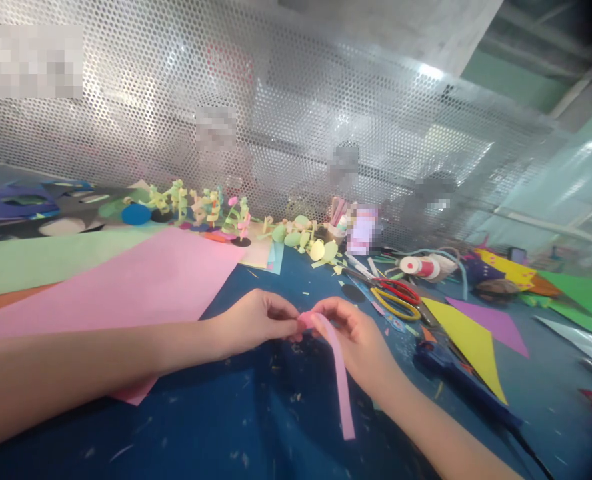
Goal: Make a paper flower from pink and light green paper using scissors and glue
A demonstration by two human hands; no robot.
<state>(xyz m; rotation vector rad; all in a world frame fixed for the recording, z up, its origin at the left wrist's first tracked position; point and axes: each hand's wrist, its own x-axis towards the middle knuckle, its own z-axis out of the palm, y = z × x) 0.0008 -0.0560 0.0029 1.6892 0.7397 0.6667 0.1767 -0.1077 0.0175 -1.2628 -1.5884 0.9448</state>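
Between my two hands is a strip of pink paper [343,393], one end rolled or folded at my fingertips. My left hand [256,323] pinches that rolled end from the left. On the other side, my right hand [359,337] grips the strip with thumb and fingers, and its loose tail hangs down in front of the right palm. Under and beyond my left forearm lies a large pink sheet [176,273], partly covered by the arm. The fingertips hide the exact shape of the rolled end.
Scissors with red and yellow handles [396,300] and a blue glue gun [466,380] lie to the right. Small paper figures [211,207] and leaf-like pieces [301,237] stand along the back. A perforated metal screen [276,127] rises behind; coloured sheets lie at both sides.
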